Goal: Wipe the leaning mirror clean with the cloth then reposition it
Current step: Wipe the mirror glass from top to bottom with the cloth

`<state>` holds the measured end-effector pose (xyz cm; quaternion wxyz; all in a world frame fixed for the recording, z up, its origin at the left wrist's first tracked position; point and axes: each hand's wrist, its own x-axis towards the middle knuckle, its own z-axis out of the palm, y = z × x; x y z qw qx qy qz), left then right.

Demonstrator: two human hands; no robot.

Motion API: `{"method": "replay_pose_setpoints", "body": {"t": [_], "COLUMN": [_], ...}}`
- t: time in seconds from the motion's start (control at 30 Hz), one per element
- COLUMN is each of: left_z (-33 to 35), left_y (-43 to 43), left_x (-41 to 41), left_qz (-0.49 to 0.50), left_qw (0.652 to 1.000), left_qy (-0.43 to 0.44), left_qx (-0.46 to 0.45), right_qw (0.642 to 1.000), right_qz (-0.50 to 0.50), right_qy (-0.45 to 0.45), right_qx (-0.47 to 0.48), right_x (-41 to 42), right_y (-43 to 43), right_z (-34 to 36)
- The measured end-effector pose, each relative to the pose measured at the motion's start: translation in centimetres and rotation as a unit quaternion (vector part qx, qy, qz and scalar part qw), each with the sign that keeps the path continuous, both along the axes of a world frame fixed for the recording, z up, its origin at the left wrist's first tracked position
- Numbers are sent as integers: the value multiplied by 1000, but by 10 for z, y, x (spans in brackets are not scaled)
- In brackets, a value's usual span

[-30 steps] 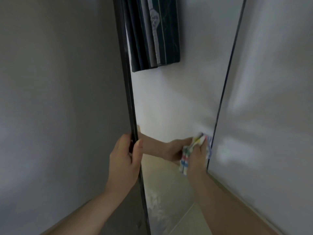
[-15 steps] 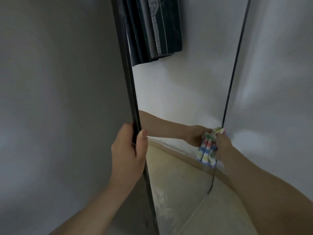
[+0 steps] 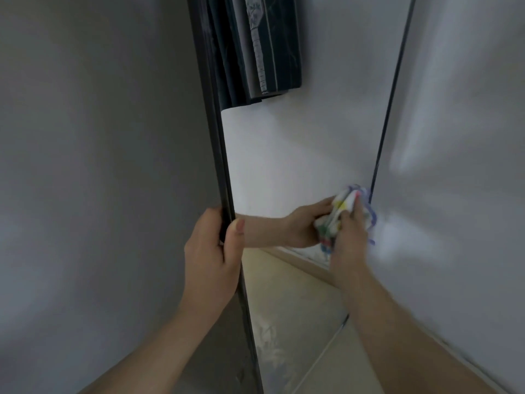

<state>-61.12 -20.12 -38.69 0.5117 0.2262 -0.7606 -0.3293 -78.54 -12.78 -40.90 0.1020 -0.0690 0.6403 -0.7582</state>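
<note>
Grey walls point(image 3: 85, 166) flanked the leaning mirror point(image 3: 298, 152), a dark curtain point(image 3: 255, 46) reflected up top. The left hand point(image 3: 211, 260) gripped its left frame; the right hand point(image 3: 350, 245) clutched the cloth point(image 3: 341, 209) against the glass near its right edge.

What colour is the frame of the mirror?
The mirror frame is black; the head view shows it best.

Left hand point(image 3: 211, 263) on left edge of mirror point(image 3: 298, 155); right hand point(image 3: 350, 240) with cloth point(image 3: 341, 207) seemingly at its right edge
</note>
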Motion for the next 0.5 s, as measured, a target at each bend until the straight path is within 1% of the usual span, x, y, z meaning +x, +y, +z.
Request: {"method": "replay_pose_setpoints", "body": {"t": [0.07, 0.1, 0.13, 0.17, 0.2, 0.23, 0.27, 0.3, 0.33, 0.37, 0.4, 0.43, 0.47, 0.5], "left_z": [0, 1, 2, 2, 3, 3, 4, 6, 7, 8, 9, 10, 11, 13], "left_y": [0, 0, 0, 0, 0, 1, 1, 1, 3, 4, 5, 5, 5, 5], "left_x": [1, 2, 3, 5, 6, 8, 9, 11, 13, 14, 15, 16, 18, 19], "left_qz": [3, 4, 1, -6, -13, -17, -20, -26, -32, -35, -33, -30, -27, -29], "left_qw": [1000, 1000, 1000, 1000, 1000, 999, 999, 999, 999, 999, 999, 998, 998, 998], "left_qy": [-9, -15, -21, -25, -26, -28, -33, -34, -35, -39, -43, -48, -50, -50], "left_qx": [2, 1, 0, 1, 4, 4, 2, 0, 1, 5, 9, 14, 22, 32], "right_qw": [992, 967, 934, 888, 870, 858, 872, 903, 922, 927, 931, 921, 900, 869], "right_qz": [43, 87, 111, 127, 113, 91, 72, 54, 40, 38, 63, 97, 135, 158], "right_qy": [112, 226, 324, 422, 461, 482, 460, 411, 379, 370, 356, 373, 409, 462], "right_qx": [36, 83, 102, 129, 136, 153, 150, 112, 73, 54, 49, 57, 70, 77], "right_x": [48, 80, 103, 105, 95, 74, 54, 36, 29, 32, 46, 68, 89, 107], "right_y": [5, 10, 13, 14, 14, 9, 6, 2, 3, 1, 2, 6, 11, 21], "right_z": [-14, -22, -28, -31, -22, -13, 4, 16, 24, 24, 17, 7, -7, -17]}}
